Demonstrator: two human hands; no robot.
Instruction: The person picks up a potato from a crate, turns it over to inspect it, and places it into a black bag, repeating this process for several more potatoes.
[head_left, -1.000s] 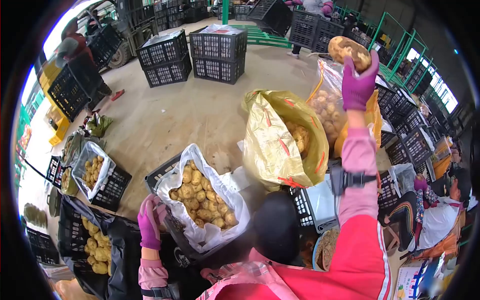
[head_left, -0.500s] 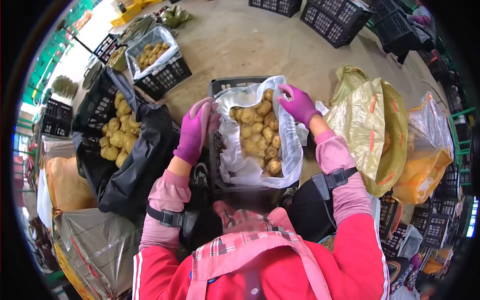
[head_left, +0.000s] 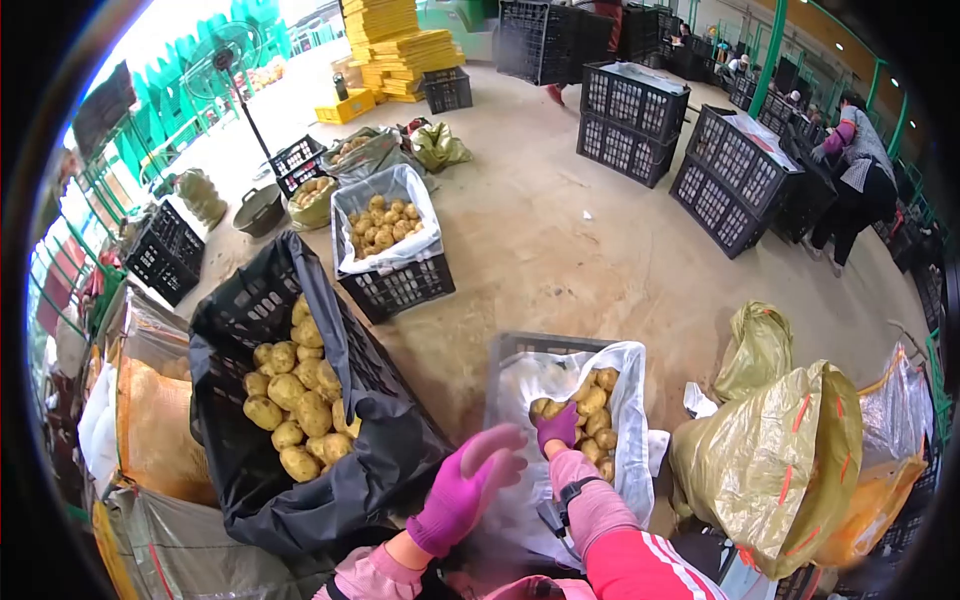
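My right hand (head_left: 558, 427), in a purple glove, reaches into the white-lined crate (head_left: 505, 352) and touches the potatoes (head_left: 592, 402) there. Its fingers point down among them, so their grip is hidden. My left hand (head_left: 468, 492), gloved alike, hovers between that crate and the black-lined crate (head_left: 222, 300). Its fingers are stretched out with nothing in them. Larger potatoes (head_left: 300, 395) fill part of the black-lined crate on the left. White liner (head_left: 632, 400) folds over the near crate's right side.
Another lined crate of potatoes (head_left: 400, 285) stands ahead. An open yellowish sack (head_left: 750, 455) is close on the right. Stacked black crates (head_left: 632, 120) stand farther off, near a bending person (head_left: 862, 165). A fan (head_left: 232, 75) and yellow trays (head_left: 405, 55) are at the back left.
The view has tilted up and turned. My right hand has left the liner's rim and moved down onto the potatoes. My left hand has let go of the crate's left edge.
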